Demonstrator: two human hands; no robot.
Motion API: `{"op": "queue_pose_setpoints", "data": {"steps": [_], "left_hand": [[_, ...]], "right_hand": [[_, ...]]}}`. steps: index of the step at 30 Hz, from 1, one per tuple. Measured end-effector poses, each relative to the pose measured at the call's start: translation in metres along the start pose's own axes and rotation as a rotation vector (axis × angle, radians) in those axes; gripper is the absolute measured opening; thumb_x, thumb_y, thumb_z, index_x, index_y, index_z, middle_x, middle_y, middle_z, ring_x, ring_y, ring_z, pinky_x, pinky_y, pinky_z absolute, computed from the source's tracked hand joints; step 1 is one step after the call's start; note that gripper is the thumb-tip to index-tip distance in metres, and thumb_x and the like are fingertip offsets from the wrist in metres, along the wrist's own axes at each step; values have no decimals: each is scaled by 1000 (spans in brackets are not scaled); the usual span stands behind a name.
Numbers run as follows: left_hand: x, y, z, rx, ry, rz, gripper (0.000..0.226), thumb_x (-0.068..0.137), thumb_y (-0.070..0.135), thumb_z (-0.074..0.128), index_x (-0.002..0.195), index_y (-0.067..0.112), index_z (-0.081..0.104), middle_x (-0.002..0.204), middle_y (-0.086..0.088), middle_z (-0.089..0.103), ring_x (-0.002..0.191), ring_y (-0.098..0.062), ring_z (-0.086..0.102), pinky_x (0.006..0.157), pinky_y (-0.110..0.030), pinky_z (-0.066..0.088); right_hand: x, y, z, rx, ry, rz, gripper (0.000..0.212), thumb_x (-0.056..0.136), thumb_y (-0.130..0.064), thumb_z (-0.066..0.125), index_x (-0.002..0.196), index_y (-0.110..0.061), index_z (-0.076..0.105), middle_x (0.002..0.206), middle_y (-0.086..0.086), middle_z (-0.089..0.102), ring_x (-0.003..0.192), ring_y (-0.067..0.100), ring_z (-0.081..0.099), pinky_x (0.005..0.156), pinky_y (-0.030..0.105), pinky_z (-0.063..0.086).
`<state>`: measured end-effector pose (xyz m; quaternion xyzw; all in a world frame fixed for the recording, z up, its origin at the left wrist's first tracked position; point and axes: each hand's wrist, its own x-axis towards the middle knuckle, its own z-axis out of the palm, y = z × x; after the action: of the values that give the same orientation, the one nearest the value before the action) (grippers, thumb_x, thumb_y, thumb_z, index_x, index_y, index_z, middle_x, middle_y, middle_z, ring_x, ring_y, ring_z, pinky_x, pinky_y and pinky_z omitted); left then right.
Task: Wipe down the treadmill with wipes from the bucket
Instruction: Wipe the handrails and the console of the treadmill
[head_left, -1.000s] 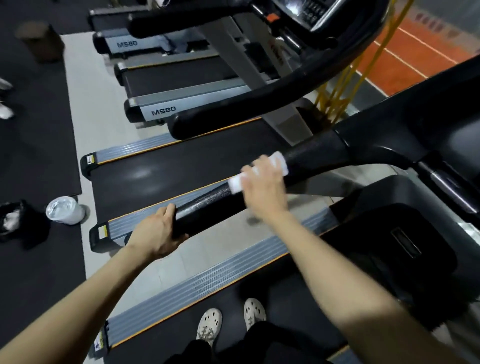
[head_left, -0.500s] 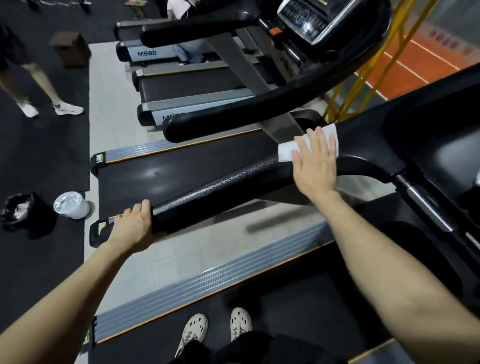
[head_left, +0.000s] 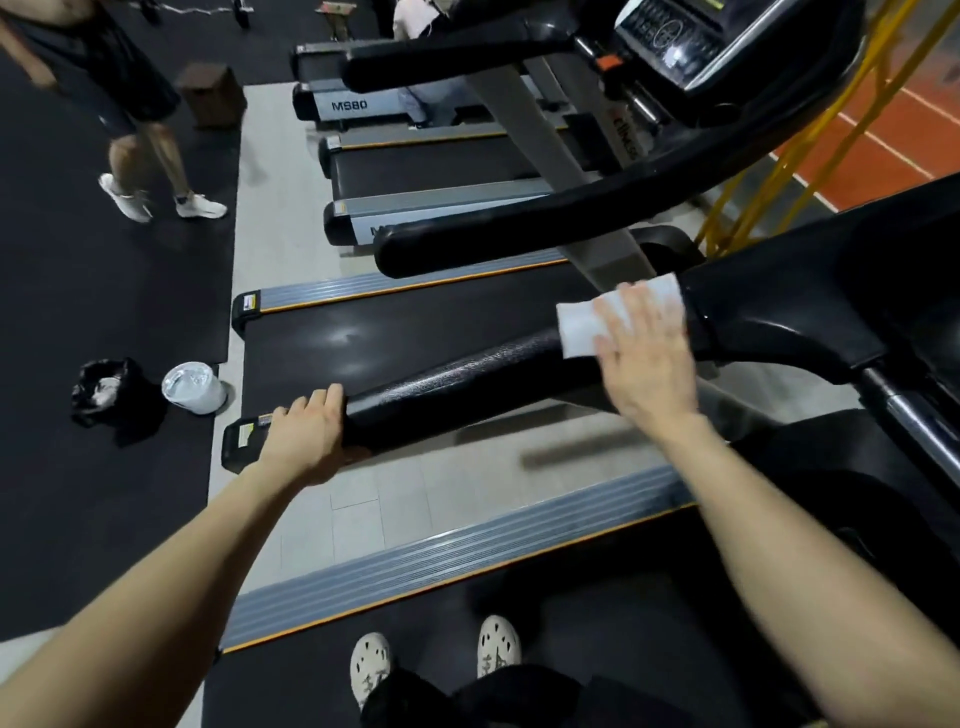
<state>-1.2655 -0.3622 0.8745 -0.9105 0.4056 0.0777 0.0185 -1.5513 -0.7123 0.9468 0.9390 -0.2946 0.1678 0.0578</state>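
Near the top of the black handrail (head_left: 467, 395), just where it flares into the smooth, glossy console shroud (head_left: 779, 306), the right hand (head_left: 647, 364) lies flat on a white wipe (head_left: 584, 325). That grip is fully open, with fingers straight and a little spread, pressing the sheet to the rail rather than pinching it. The wipe is a thin rectangular sheet, folded or doubled by the look of it, draped over the rounded crown of the rail with one corner free of the palm. The left hand (head_left: 306, 436) has a closed grip, its fingers curled over the blunt lower end of the same rail, apparently steadying it. The step in hand looks like the rubbing of this rail, one part of the treadmill (head_left: 623, 597) among several to clean. The rail's pebbled, faintly shiny skin should drag on a damp sheet, so the next stroke probably needs firm downward pressure and a slide along the bar toward the left hand, with the palm kept over the sheet to stop it bunching. The rail's underside and the ribbed grey side rail (head_left: 457, 551) may want separate passes. The bucket (head_left: 193, 387), pale and round, stands on the dark floor mat (head_left: 104, 519) well apart from both hands, beside a crumpled black bag (head_left: 111, 397).
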Motion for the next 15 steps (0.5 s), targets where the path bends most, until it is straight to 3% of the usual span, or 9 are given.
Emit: {"op": "queue_pose_setpoints", "data": {"steps": [3, 6, 8, 11, 13, 15], "left_hand": [[-5, -3, -1, 2, 51, 34, 80, 73, 80, 76, 114, 22, 40, 114, -4, 65, 107, -34, 65, 85, -49, 46], [-8, -12, -6, -108, 25, 99, 81, 71, 72, 82, 127, 25, 48, 120, -2, 67, 113, -32, 64, 90, -47, 45], [-10, -28, -10, -231, -37, 156, 87, 73, 60, 85, 145, 29, 48, 133, 0, 67, 122, -30, 63, 97, -44, 48], [-18, -62, -10, -324, -78, 132, 83, 77, 55, 82, 149, 33, 48, 137, 3, 68, 122, -28, 65, 96, -42, 53], [-27, -84, -2, -373, -106, 57, 78, 79, 57, 83, 146, 30, 51, 134, 2, 69, 121, -27, 65, 93, -40, 54], [-33, -99, 5, -429, -113, 34, 79, 80, 57, 86, 146, 29, 52, 135, 1, 69, 123, -27, 65, 94, -39, 53]], "right_hand": [[5, 7, -9, -80, -21, 171, 51, 113, -41, 31, 156, -18, 45, 168, 15, 33, 161, 33, 19, 131, 57, 8], [2, -75, 8, -51, -23, 233, 49, 113, -38, 29, 152, -15, 48, 163, 18, 38, 160, 37, 20, 131, 60, 6], [-9, -158, 25, 13, -77, 56, 45, 113, -37, 28, 145, -17, 52, 149, 14, 50, 151, 38, 34, 129, 59, 13], [-21, -280, 40, 95, -184, -204, 37, 111, -38, 36, 138, -21, 54, 128, 8, 54, 126, 37, 47, 126, 59, 17], [-24, -318, 45, 117, -225, -312, 37, 111, -38, 37, 139, -22, 54, 126, 9, 55, 120, 37, 50, 123, 58, 22], [-17, -306, 46, 101, -196, -380, 36, 111, -41, 36, 137, -24, 55, 123, 7, 56, 115, 35, 52, 116, 54, 32]]}}
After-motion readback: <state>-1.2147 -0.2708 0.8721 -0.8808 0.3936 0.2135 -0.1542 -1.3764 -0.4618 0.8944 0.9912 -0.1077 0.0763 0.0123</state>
